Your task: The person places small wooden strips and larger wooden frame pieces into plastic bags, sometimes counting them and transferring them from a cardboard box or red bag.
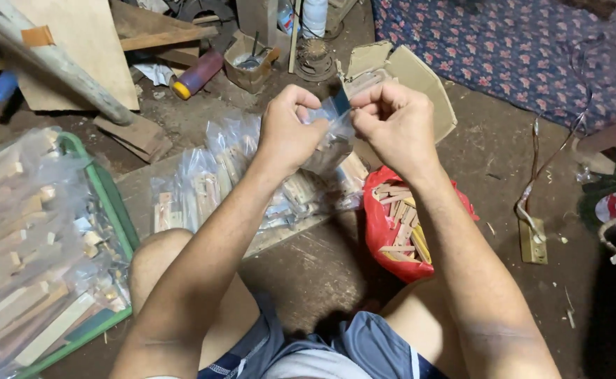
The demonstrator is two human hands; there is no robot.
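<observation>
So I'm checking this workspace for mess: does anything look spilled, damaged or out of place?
Nothing looks spilled. Both hands, left hand and right hand, pinch a small clear plastic bag. The red bag of wooden pieces lies slumped open on the dirt floor, and the cardboard box behind has splayed flaps.

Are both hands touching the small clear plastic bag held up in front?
Touching. The head view shows the left hand and the right hand each pinching the top of the clear plastic bag, with fingers closed on its edge.
</observation>
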